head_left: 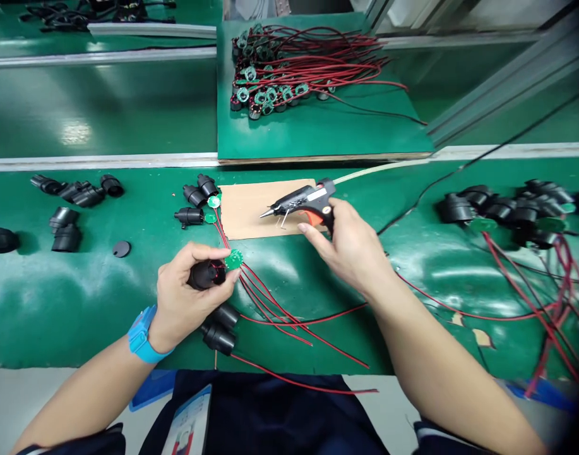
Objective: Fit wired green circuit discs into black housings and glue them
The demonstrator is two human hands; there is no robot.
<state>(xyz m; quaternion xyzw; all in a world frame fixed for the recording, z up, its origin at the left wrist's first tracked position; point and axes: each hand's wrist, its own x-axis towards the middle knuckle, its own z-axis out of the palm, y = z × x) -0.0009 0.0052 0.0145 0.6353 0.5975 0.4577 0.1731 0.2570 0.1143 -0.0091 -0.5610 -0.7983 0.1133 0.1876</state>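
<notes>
My left hand (187,297) pinches a round green circuit board (233,259) between thumb and fingers, with a black cylindrical housing (204,275) held beside it in the same grip. Red wires (265,297) trail from the board to the lower right. My right hand (353,246) is wrapped round the handle of a black glue gun (302,201) with an orange trigger. The gun's metal nozzle points left, over a brown cardboard sheet (251,201), up and to the right of the board. Nozzle and board are apart.
More black housings lie left (65,229), by the cardboard (189,217), below my left hand (219,338) and right (502,208). A raised green board (317,139) carries many wired parts. A pale cord (384,169) and black cable (429,189) cross the right side.
</notes>
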